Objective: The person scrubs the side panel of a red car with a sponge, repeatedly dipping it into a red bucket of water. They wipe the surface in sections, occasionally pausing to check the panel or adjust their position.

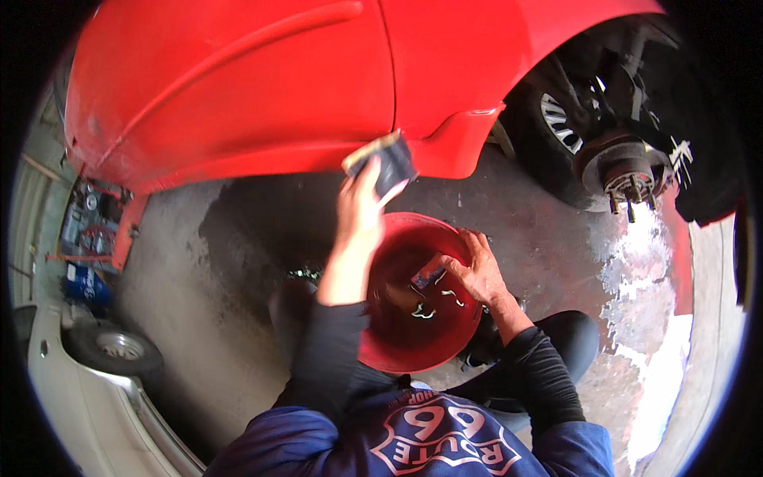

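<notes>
My left hand [359,211] is closed around a dark sanding pad [393,163] with a yellowish edge, held up by the lower edge of a red car body [262,95], close to the seam between two panels. Whether the pad touches the paint, I cannot tell. Below it, between my legs, sits a round red basin [401,362] with dark liquid in it and light reflections on the surface. Over the basin's right rim reaches my right hand [482,274], pinching a small flat reddish-grey piece [429,272] whose kind is unclear.
To the right, a wheel hub [628,171] with studs is exposed, a tyre [548,135] behind it. A wet patch darkens the concrete floor [167,262]. At the left stand a pale car [79,397], a blue drum [86,285] and a red metal frame [127,230].
</notes>
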`<state>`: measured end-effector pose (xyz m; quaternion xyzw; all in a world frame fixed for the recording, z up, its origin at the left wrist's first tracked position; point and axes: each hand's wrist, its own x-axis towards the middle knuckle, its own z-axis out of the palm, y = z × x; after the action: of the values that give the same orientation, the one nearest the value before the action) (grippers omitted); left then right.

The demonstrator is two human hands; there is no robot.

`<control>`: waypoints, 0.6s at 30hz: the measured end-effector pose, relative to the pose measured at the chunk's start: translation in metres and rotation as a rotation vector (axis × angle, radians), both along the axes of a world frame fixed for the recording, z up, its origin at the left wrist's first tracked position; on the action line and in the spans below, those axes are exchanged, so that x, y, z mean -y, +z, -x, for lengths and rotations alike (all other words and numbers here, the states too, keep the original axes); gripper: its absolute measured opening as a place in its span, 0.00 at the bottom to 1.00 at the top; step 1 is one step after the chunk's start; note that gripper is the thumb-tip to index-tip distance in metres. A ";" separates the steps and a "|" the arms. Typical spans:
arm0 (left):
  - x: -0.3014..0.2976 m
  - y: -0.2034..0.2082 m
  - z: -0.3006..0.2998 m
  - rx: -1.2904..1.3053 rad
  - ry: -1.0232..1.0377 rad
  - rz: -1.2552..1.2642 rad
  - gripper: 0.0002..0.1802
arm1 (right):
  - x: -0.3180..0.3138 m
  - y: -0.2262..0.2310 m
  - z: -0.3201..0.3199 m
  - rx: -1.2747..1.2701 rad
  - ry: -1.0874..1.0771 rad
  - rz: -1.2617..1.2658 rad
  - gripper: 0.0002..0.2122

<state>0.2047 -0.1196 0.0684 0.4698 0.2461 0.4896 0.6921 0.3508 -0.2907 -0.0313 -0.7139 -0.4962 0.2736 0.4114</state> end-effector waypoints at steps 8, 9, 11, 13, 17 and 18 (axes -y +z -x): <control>-0.002 -0.289 0.067 -1.491 -0.725 -0.405 0.21 | -0.005 -0.004 -0.001 -0.023 -0.007 0.008 0.34; 0.020 -0.329 0.066 -1.477 -0.700 -0.476 0.23 | -0.004 -0.003 -0.001 -0.019 -0.001 -0.005 0.34; 0.059 -0.382 0.061 -1.681 -0.814 -0.463 0.25 | -0.004 -0.002 -0.001 -0.027 -0.014 0.014 0.34; 0.080 -0.388 0.053 -1.678 -0.925 -0.633 0.27 | -0.003 -0.001 -0.001 -0.065 -0.030 0.038 0.34; 0.049 -0.275 0.053 -1.245 -0.729 -0.153 0.23 | -0.004 0.000 0.001 -0.076 -0.026 0.024 0.34; 0.034 -0.232 0.061 -1.183 -0.660 -0.026 0.22 | -0.005 0.000 0.001 -0.076 -0.026 0.023 0.34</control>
<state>0.1436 -0.1533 -0.1635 0.7174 0.4214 -0.0839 0.5484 0.3496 -0.2857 -0.0316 -0.7141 -0.4680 0.3008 0.4249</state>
